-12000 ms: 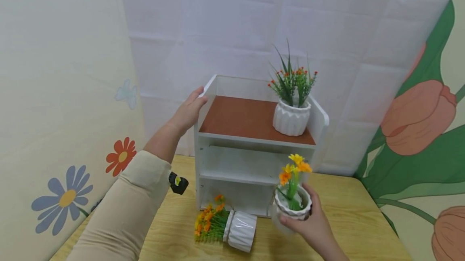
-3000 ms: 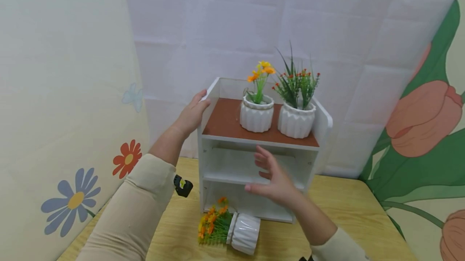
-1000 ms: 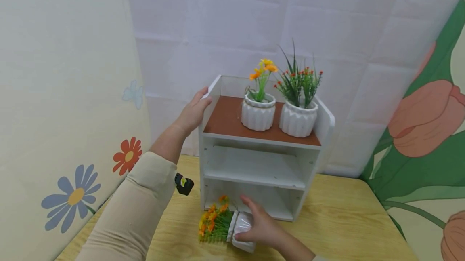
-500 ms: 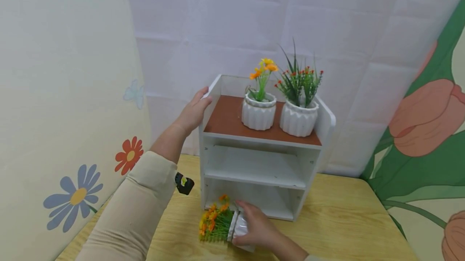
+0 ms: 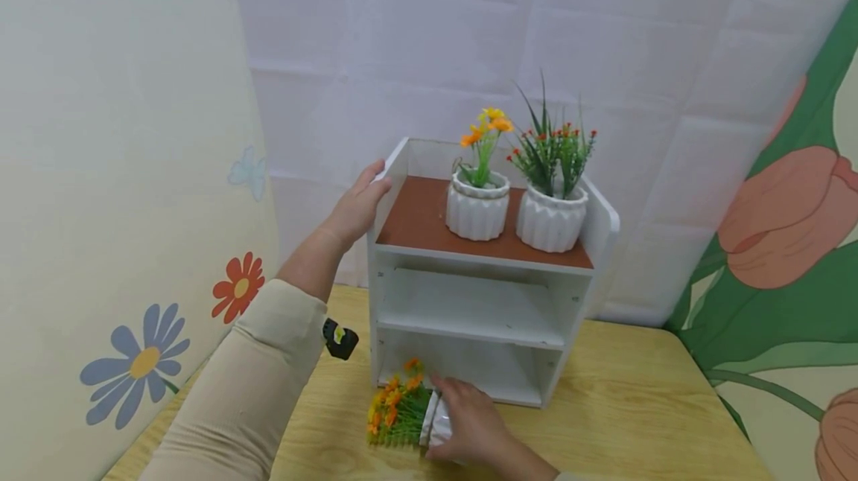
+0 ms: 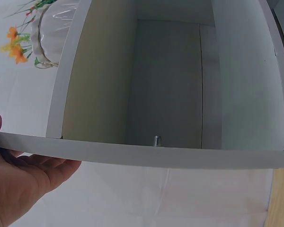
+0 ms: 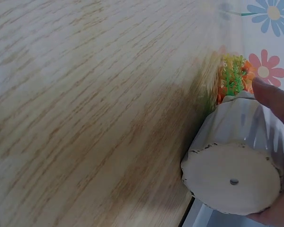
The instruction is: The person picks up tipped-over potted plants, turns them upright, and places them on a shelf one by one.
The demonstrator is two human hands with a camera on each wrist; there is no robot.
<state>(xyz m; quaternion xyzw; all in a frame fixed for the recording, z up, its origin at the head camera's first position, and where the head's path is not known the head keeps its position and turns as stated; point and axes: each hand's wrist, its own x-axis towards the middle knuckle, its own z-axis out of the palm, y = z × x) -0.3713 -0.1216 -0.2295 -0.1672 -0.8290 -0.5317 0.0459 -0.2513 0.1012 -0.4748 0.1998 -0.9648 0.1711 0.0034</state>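
Note:
My left hand (image 5: 354, 207) grips the upper edge of the left side panel of a small white shelf (image 5: 469, 259), the panel between thumb and fingers in the left wrist view. My right hand (image 5: 472, 421) holds a white ribbed flowerpot (image 7: 232, 175) that lies on its side in front of the shelf, base towards the right wrist camera. Its orange and yellow flowers (image 5: 394, 410) point left over the table. On the brown top stand two more white pots: one with yellow-orange flowers (image 5: 477, 205), one with grass and red blossoms (image 5: 551, 220) to its right.
The wooden table (image 5: 623, 399) carries the shelf, whose two lower compartments open forward. A white cloth (image 5: 429, 42) hangs behind it. Walls with painted flowers (image 5: 144, 362) flank the table. A black device (image 5: 340, 339) sits by my left sleeve.
The yellow-orange flowerpot went from my right hand to the shelf top. My right hand then came down to the lying flowerpot and closed round it. The left hand kept its place.

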